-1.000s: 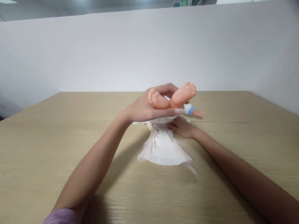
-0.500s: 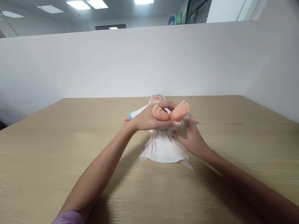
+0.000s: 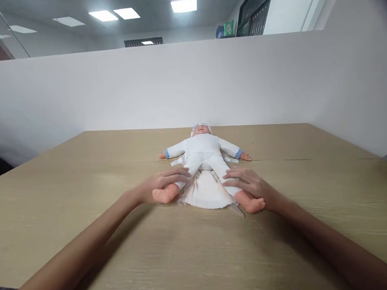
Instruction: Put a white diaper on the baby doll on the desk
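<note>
A baby doll [image 3: 202, 144] in a white suit with blue cuffs and a printed white cap lies on its back, legs spread and head toward the wall. Beneath its hips an opened white diaper [image 3: 207, 194] fans out between the legs, with pale tabs showing at either side of the waist. My left hand [image 3: 161, 183] lies over the doll's leg at the left, fingers stretched across the shin above the bare foot; the thumb is hidden. Over the other leg, my right hand [image 3: 249, 185] rests with fingers apart, touching the lower leg near the foot.
The doll lies on a wide wood-grain table [image 3: 121, 245], with a seam running across it. A white partition [image 3: 139, 86] rises behind the far edge. Beyond it are ceiling lights and a green package [image 3: 228, 28].
The doll's raised feet have come down and its legs are spread apart on the table. My left hand has moved left off the gathered ankles, and my right hand now lies on the other leg.
</note>
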A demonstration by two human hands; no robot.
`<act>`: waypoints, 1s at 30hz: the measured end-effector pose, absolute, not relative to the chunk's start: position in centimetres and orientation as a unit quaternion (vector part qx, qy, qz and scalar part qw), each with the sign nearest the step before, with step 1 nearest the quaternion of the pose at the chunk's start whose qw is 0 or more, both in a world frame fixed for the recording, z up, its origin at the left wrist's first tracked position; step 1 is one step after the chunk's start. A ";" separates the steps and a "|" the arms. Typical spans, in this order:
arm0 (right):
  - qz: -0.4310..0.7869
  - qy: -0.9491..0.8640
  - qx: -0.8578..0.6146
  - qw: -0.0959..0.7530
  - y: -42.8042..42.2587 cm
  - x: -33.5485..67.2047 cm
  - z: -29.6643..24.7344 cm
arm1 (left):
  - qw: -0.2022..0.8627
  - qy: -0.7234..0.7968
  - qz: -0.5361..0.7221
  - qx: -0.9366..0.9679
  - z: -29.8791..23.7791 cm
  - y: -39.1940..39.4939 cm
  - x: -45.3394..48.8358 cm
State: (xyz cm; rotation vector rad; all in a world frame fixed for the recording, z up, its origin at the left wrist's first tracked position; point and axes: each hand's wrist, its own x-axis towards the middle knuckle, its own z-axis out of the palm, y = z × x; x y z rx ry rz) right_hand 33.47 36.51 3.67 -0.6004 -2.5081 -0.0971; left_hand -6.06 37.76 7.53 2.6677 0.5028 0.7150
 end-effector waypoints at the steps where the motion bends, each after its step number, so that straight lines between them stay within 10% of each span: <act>1: -0.048 -0.936 -0.223 0.268 36.6 33.7 3.3 | 0.162 0.176 0.246 0.939 6.5 37.7 -6.6; 10: -0.064 -0.938 -0.245 0.238 36.0 33.3 3.1 | 0.186 0.228 0.160 0.942 5.8 36.4 -6.6; 21: 0.203 -0.892 -0.333 0.229 35.7 33.7 5.4 | 0.202 0.298 0.150 0.921 8.2 34.8 -5.0; 30: -0.023 -0.899 -0.397 0.183 31.9 29.1 4.3 | 0.039 0.384 0.152 0.910 6.4 33.4 -1.1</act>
